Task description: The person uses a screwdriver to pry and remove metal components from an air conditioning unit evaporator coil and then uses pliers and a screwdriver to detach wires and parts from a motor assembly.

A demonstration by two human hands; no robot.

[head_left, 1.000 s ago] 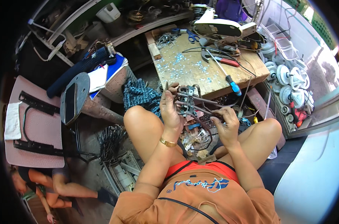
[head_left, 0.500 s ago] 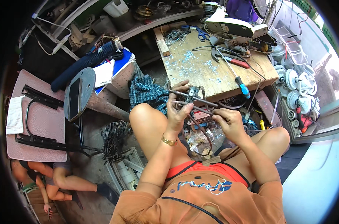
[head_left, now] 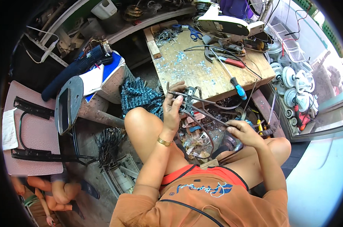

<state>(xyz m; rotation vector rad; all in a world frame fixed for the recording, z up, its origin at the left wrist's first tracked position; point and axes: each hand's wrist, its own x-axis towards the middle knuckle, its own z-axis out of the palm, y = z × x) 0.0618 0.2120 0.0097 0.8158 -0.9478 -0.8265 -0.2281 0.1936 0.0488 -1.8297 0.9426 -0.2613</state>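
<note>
My left hand (head_left: 173,108) grips a small dark metal bracket (head_left: 188,99) with several dark cables running out of it, held over my lap just in front of the table's near edge. One dark cable (head_left: 210,115) slants from the bracket down to my right hand (head_left: 244,132), whose thumb and fingers pinch its far end. Another brown cable (head_left: 208,133) loops down between my knees. My fingers hide part of the bracket.
On the wooden table (head_left: 213,81) lie a blue-handled screwdriver (head_left: 238,89), blue scissors (head_left: 195,34), red-handled pliers (head_left: 232,61) and blue shavings. White plastic reels (head_left: 292,77) stand at right. At left are a pink chair (head_left: 35,128) and a metal stool (head_left: 75,99). Another person sits lower left.
My right hand has slid right and toward me, away from my left hand, along the cable. The bracket has turned a little in my left hand. The whole view has shifted slightly.
</note>
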